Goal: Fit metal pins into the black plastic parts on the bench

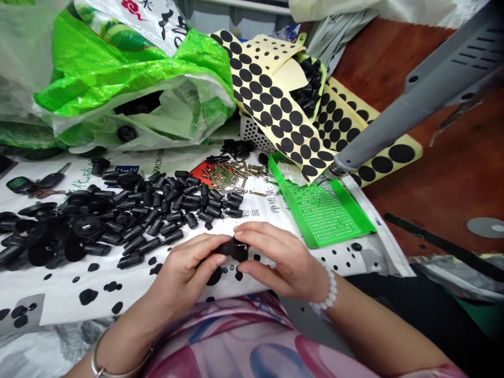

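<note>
We pinch a small black plastic part [235,249] between both hands, left hand [189,273] and right hand [275,260] closed on it above the white printed sheet [59,294]. Glossy black cylindrical pieces [157,210] lie heaped nearby, beside a perforated green tray [326,212].

The left hand [185,270] and right hand [275,260] meet fingertip to fingertip, fingers curled inward, thumbs below, both wrists angled in.

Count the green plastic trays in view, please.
2. One flat perforated green tray lies on the table right of the hands. A second green tray, holding black parts, sits behind under the dotted sticker sheets. Others may be hidden.
</note>
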Demonstrator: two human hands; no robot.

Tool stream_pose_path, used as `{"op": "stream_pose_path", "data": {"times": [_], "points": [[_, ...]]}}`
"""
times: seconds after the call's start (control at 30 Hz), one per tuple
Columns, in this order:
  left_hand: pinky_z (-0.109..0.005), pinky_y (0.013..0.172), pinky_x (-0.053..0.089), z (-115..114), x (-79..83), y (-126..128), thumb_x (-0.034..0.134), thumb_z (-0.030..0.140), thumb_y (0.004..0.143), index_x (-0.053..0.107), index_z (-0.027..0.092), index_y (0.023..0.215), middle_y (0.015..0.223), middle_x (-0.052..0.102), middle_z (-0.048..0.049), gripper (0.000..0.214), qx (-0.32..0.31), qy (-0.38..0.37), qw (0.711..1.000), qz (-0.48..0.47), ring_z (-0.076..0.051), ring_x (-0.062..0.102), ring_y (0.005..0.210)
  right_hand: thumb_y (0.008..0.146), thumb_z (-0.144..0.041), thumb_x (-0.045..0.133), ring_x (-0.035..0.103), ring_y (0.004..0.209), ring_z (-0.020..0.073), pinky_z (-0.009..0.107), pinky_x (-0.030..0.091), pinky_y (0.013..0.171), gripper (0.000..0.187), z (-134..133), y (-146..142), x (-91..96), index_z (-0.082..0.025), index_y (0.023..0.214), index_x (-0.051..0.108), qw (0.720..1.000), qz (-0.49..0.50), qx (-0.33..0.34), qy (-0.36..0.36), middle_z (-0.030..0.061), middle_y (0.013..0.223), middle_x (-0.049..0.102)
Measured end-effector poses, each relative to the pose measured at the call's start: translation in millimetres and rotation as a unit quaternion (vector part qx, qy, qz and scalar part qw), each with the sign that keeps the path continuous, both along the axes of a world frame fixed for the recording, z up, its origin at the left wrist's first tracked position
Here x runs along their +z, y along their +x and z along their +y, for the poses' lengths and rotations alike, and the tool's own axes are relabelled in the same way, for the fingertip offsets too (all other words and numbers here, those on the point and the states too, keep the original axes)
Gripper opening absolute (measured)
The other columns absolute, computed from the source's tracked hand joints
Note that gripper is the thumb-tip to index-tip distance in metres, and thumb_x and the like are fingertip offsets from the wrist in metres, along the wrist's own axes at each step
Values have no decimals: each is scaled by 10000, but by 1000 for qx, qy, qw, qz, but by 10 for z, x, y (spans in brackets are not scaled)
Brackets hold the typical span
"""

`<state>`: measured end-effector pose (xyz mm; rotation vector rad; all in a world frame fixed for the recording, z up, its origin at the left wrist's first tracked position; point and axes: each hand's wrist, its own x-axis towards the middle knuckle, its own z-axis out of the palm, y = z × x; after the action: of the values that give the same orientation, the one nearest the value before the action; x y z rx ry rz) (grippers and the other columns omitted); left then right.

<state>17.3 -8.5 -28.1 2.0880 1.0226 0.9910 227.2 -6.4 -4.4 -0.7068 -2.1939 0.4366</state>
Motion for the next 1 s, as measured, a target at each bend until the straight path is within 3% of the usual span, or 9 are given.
{"op": "stream_pose_path", "data": {"times": [0.3,0.53,0.63,0.7,0.87,1.0], "points": [[-255,724,515,-1,-12,21,490,133,865,620,204,1119,958,684,-70,295,-30,-11,999,-16,-171,638,860,903,-277,501,598,1006,193,304,550,840,386,-29,-42,-15,-111,1251,483,998,-53,-10,12,149,1074,605],[-209,569,460,-5,54,-43,505,177,869,688,208,1028,736,633,-19,244,-87,-161,982,-54,-119,571,627,917,-201,478,544,1106,187,309,510,915,374,19,42,-5,-118,1281,464,994,-58,83,-44,160,1152,560],[-201,520,443,-18,42,-63,512,231,877,686,214,1042,758,642,-16,240,-92,-237,963,-85,-99,535,563,903,-204,511,551,1095,191,307,508,917,387,32,76,-15,-84,1269,477,994,-50,84,-46,177,1142,570],[-202,517,445,-26,49,-53,503,250,886,674,212,1067,792,650,-24,252,-88,-251,960,-82,-96,532,561,891,-217,538,559,1080,192,311,517,899,409,26,82,-44,-93,1276,479,996,-33,65,-59,174,1131,574],[-224,594,482,-42,123,21,485,207,886,646,168,1057,811,653,-44,237,-42,-118,992,-7,-128,592,667,860,-183,584,583,1032,190,309,534,855,423,-43,54,-142,-136,1273,509,993,46,7,-111,146,1105,587],[-231,690,506,-69,73,66,463,159,892,588,147,1086,885,665,-63,231,-13,16,999,47,-140,624,786,869,-186,576,605,956,153,257,549,789,385,-113,9,-187,-184,1253,546,976,113,-22,-185,104,1079,596]]}}
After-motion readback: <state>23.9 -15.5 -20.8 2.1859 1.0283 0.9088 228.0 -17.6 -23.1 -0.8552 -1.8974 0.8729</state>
